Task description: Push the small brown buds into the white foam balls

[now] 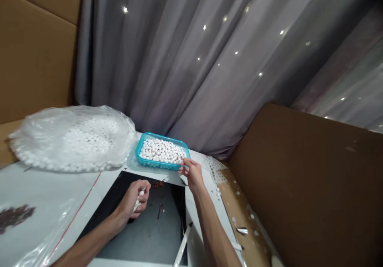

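Observation:
A turquoise basket [143,141] full of small white beads [161,150] stands at the back of the table. My right hand [190,171] reaches to its near right corner, fingers pinched at the beads by the rim. My left hand [135,200] is curled shut over a dark mat [155,231], with white beads showing between its fingers. A small heap of brown bits [157,184] lies on the mat just beyond that hand.
A big clear bag of white beads [74,138] sits at the left. A zip bag with dark bits [14,216] lies near left. Cardboard walls [305,187] stand right and far left, a grey curtain [194,55] behind. Stray beads dot the right table edge.

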Motion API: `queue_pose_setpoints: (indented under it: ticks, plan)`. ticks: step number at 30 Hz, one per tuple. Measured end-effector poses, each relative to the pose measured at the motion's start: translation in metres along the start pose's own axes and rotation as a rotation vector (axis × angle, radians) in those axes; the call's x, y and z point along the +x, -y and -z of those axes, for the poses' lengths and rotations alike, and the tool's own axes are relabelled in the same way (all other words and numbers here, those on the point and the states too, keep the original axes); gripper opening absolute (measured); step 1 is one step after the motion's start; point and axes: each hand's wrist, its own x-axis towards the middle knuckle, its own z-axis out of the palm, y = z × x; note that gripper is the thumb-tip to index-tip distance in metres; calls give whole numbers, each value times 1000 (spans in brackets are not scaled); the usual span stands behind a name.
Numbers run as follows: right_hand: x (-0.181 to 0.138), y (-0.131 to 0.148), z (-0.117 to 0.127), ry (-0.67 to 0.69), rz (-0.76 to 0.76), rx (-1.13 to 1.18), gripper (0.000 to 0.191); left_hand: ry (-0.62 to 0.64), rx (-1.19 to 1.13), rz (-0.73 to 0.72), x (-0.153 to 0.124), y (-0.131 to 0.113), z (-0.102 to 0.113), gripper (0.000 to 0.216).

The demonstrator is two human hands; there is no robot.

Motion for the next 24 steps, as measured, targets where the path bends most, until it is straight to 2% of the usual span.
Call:
queue_pose_setpoints:
  ticks: [2, 5, 10, 12, 17, 24]
  plan:
    - [12, 8, -1, -20, 22, -42, 43, 1, -43, 4, 0, -1, -4, 30]
    - [8, 5, -5, 10, 49, -92, 41, -20, -109, -13, -5, -7, -12, 33]
    - [-30, -32, -10, 259, 142, -338, 38, 77, -271, -50, -16, -16, -12, 22]
    - [-42, -48, -8, 287, 208, -465, 30, 78, -275, -62, -17, -18, -11, 19]
    - [-49, -74, 0, 200, 324, -624, 14, 46, -222, -80, -19, -24, -13, 16]
    - [-39, -85, 0, 56, 359, -731, 21, 71, -168, -148, -26, -25, -20, 17]
